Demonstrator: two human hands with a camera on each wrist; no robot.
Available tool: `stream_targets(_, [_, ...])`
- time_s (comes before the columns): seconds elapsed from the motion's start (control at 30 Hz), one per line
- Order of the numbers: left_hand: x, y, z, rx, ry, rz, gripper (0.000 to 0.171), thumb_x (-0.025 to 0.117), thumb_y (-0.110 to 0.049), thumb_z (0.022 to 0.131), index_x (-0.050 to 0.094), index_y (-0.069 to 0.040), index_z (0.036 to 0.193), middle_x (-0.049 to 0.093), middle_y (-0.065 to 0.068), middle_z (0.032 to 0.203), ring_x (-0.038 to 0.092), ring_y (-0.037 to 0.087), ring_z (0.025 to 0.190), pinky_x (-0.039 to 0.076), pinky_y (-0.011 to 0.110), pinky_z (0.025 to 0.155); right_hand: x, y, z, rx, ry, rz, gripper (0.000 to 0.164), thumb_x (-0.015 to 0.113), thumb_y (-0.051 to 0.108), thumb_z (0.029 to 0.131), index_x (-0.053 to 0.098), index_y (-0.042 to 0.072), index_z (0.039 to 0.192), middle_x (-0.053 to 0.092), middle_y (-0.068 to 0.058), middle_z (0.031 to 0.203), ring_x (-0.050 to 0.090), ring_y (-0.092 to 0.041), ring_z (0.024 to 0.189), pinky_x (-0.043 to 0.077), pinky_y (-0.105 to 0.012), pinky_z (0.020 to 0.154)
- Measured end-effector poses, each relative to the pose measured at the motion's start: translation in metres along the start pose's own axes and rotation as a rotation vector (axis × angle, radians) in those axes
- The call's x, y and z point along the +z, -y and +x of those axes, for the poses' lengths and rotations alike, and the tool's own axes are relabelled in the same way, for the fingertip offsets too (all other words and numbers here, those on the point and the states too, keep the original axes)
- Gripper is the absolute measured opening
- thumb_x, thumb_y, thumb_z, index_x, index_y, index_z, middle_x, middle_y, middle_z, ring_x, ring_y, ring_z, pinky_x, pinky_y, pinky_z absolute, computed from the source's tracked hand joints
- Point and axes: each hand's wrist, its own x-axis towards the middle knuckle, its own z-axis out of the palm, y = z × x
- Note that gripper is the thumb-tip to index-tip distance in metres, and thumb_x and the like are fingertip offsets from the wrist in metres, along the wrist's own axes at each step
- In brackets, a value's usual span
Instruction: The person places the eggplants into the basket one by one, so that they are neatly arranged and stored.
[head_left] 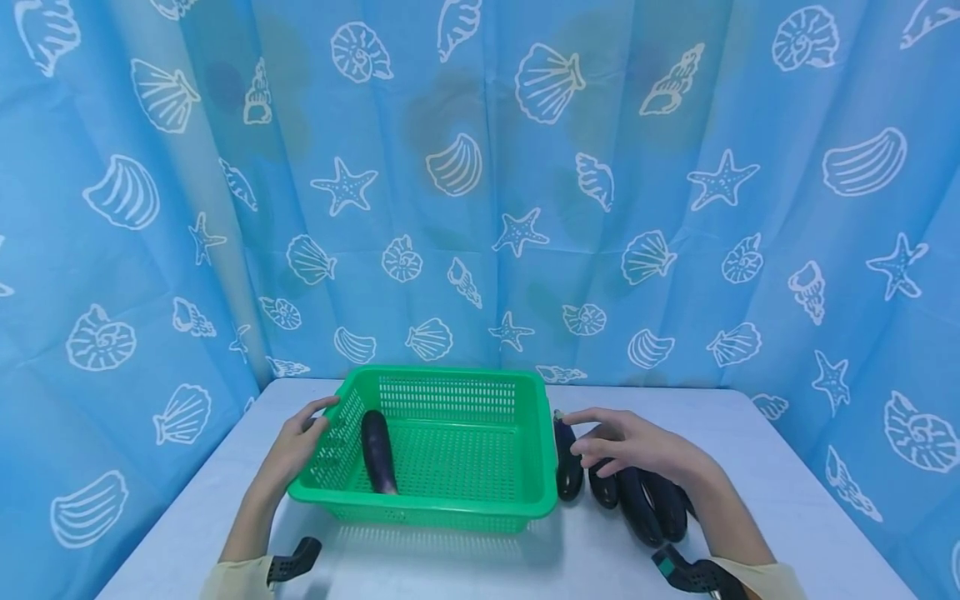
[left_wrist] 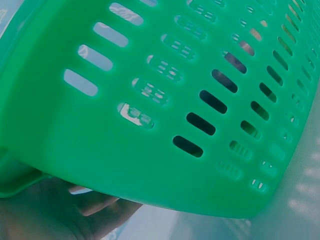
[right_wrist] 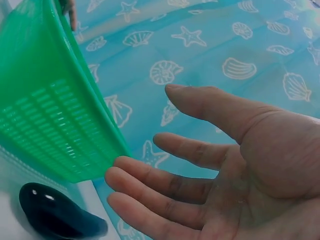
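Green rectangular plastic basket (head_left: 420,505): placed on the table, its walls pierced by slots; it is judged light and slightly flexible, best held by opposite sides of the rim.
Glossy dark purple long eggplant in the basket (head_left: 377,450): laid on the basket floor near the left wall.
Glossy dark eggplant beside the basket (head_left: 568,468): laid just outside the right wall; its skin is judged slippery and easily bruised, its flesh firm, its weight moderate; a hold around the middle would be steadiest.
Dark eggplants in a cluster (head_left: 637,512): laid farther right, partly hidden by the right forearm, so their number cannot be told.
Left hand (head_left: 296,443): placed at the basket's left rim, which is touched by the fingers; whether it is pinched cannot be told.
Right hand (head_left: 633,442): held above the eggplants, fingers spread and thumb apart, nothing gripped.
White table (head_left: 795,492): everything is supported by it.
Blue curtain printed with white shells and starfish (head_left: 487,192): hung behind the table.
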Motion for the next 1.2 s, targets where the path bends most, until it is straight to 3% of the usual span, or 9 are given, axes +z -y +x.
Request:
stream_targets(0.23, [-0.001, -0.001, 0.000, -0.003, -0.003, 0.008, 0.048, 0.033, -0.023, 0.104, 0.038, -0.017, 0.151, 0.040, 0.025, 0.151, 0.045, 0.042, 0.133, 0.041, 0.056, 0.099, -0.004, -0.010, -0.001, 0.015, -0.016, 0.019, 0.059, 0.059, 0.035, 0.097, 0.041, 0.011, 0.147, 0.059, -0.025, 0.132, 0.065, -0.032, 0.109, 0.058, -0.043, 0.087])
stream_targets(0.43, [0.000, -0.001, 0.000, 0.000, -0.013, 0.010, 0.047, 0.033, -0.023, 0.104, 0.038, -0.018, 0.150, 0.041, 0.025, 0.151, 0.047, 0.041, 0.131, 0.042, 0.050, 0.094, -0.010, -0.018, -0.002, 0.030, -0.035, -0.038, 0.059, 0.057, 0.038, 0.098, 0.041, 0.010, 0.147, 0.061, -0.022, 0.127, 0.065, -0.034, 0.109, 0.058, -0.044, 0.088])
stream_targets(0.6, [0.000, -0.001, 0.000, -0.004, -0.008, 0.005, 0.047, 0.032, -0.023, 0.104, 0.038, -0.017, 0.151, 0.039, 0.025, 0.152, 0.045, 0.044, 0.133, 0.042, 0.057, 0.099, -0.015, -0.025, -0.009, 0.047, -0.069, -0.090, 0.060, 0.056, 0.039, 0.098, 0.040, 0.009, 0.147, 0.060, -0.022, 0.129, 0.065, -0.033, 0.109, 0.058, -0.045, 0.087])
stream_targets(0.73, [0.000, -0.001, -0.001, -0.013, 0.002, -0.002, 0.048, 0.032, -0.022, 0.104, 0.037, -0.017, 0.151, 0.035, 0.025, 0.154, 0.039, 0.046, 0.138, 0.035, 0.065, 0.107, -0.019, -0.031, -0.013, 0.072, -0.082, -0.106, 0.060, 0.056, 0.037, 0.098, 0.039, 0.008, 0.148, 0.058, -0.024, 0.132, 0.062, -0.037, 0.113, 0.057, -0.047, 0.088])
stream_targets(0.93, [-0.001, 0.000, -0.001, -0.009, 0.010, 0.011, 0.048, 0.031, -0.022, 0.104, 0.035, -0.017, 0.152, 0.033, 0.026, 0.155, 0.037, 0.047, 0.139, 0.031, 0.067, 0.109, -0.026, -0.039, -0.021, 0.091, -0.130, -0.143, 0.061, 0.057, 0.039, 0.097, 0.041, 0.008, 0.147, 0.045, -0.029, 0.145, 0.055, -0.042, 0.124, 0.056, -0.049, 0.088])
stream_targets(1.2, [0.000, 0.000, -0.001, -0.017, 0.009, 0.018, 0.048, 0.031, -0.023, 0.104, 0.035, -0.017, 0.152, 0.031, 0.025, 0.157, 0.034, 0.048, 0.141, 0.028, 0.068, 0.110, -0.038, -0.048, -0.036, 0.138, -0.195, -0.185, 0.064, 0.059, 0.041, 0.095, 0.042, 0.007, 0.146, 0.049, -0.029, 0.141, 0.055, -0.042, 0.123, 0.056, -0.051, 0.089])
